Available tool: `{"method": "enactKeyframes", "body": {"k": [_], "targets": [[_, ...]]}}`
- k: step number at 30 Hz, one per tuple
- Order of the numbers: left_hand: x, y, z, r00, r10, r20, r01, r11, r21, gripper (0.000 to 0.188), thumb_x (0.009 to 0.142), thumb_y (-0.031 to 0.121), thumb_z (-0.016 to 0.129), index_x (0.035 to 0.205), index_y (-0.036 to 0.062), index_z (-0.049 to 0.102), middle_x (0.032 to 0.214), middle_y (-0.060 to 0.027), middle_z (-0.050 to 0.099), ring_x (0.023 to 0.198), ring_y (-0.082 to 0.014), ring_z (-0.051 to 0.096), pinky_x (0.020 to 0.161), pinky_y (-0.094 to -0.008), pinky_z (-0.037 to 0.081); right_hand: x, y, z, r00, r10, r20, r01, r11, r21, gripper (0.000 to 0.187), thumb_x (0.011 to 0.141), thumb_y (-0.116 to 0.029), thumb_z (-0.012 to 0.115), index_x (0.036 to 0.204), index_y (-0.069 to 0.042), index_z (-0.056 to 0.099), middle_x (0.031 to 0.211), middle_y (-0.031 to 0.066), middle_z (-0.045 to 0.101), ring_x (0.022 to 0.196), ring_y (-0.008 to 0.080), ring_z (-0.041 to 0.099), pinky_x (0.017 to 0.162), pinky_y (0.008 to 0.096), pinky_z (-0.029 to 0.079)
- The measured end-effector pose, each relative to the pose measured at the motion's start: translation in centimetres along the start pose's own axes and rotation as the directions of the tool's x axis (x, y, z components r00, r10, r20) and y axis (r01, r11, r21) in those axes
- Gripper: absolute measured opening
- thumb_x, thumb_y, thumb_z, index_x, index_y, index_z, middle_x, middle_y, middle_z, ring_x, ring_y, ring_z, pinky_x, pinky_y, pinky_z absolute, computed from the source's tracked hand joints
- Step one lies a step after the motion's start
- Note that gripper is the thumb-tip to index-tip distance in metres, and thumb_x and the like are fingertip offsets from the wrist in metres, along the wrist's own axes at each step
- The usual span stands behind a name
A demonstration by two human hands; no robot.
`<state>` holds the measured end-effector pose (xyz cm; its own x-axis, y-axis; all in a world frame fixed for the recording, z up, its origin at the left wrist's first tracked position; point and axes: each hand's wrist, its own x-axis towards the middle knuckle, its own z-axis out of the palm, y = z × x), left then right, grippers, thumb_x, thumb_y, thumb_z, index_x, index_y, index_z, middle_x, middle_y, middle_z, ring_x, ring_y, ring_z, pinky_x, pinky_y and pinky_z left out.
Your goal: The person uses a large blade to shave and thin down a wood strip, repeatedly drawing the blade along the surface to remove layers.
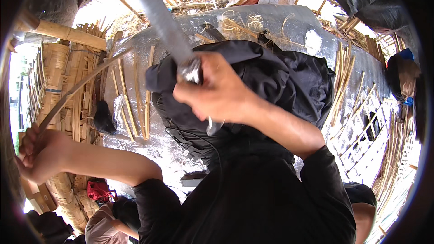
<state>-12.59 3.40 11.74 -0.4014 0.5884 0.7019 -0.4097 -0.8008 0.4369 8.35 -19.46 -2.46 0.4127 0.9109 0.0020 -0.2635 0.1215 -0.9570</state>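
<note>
Head view: a broad grey sheet (296, 17) spreads beyond and to both sides of the black cloth (291, 74) bunched over the person's lap, which serves as the landmark here. Left of the cloth are big bundles of split bamboo (56, 74); to its right, a loose lattice of pale strips crosses the sheet. A co-worker in a pale top (98, 227) is partly visible, lower left of the cloth.

Over the cloth's left part, a large knife (162, 18) slants, its grey blade pointing up and left past the cloth's far edge. Left of the cloth, a long brown strip (86, 80) rises toward the blade, its tip apart from it. Several thin pale sticks (147, 95) lie just left of the cloth.

Above the cloth, the right hand (214, 86) has its grip curled tightly around the knife's handle, a shiny end showing below. Well left of the cloth, the left hand (43, 153) holds the brown strip's lower end in a closed grip. Smaller are a dark object (104, 117) beyond those sticks and a red item (98, 190), lower left of the cloth.
</note>
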Motion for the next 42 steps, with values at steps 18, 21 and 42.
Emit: {"method": "enactKeyframes", "body": {"k": [18,21,42], "targets": [[-8.7,-6.6,6.9,0.874,-0.426,0.234,0.46,0.881,-0.113,0.035,0.09,0.023,0.05,0.061,0.0185,0.031,0.052,0.001,0.025,0.047,-0.0126,0.024,0.051,-0.0305,0.024,-8.0,5.1,-7.7,0.913,0.349,-0.21,-0.395,0.885,-0.248,0.052,0.095,-0.047,0.07,0.094,0.004,0.062,0.061,0.0071,0.063,0.053,0.0141,0.065,0.052,0.031,0.051],[-12.8,-7.5,9.7,0.857,-0.48,0.185,0.499,0.864,-0.07,0.038,0.092,0.023,0.051,0.061,0.0195,0.029,0.052,0.0031,0.025,0.046,-0.0105,0.023,0.049,-0.0292,0.022,-5.3,5.1,-11.6,0.897,0.2,-0.395,-0.328,0.899,-0.29,0.058,0.096,-0.054,0.066,0.088,0.003,0.061,0.059,0.0066,0.061,0.05,0.0145,0.063,0.049,0.0307,0.05],[-22.7,-11.4,7.9,0.671,-0.551,0.497,0.699,0.693,-0.174,0.048,0.105,0.033,0.043,0.065,0.0194,0.021,0.054,0.0045,0.012,0.05,-0.0085,0.008,0.05,-0.0299,0.01,6.2,11.3,-7.1,0.984,-0.042,-0.175,-0.038,0.902,-0.43,0.059,0.105,-0.049,0.049,0.082,0.004,0.064,0.061,0.0297,0.061,0.066,0.0508,0.065,0.064,0.0573,0.053]]}}
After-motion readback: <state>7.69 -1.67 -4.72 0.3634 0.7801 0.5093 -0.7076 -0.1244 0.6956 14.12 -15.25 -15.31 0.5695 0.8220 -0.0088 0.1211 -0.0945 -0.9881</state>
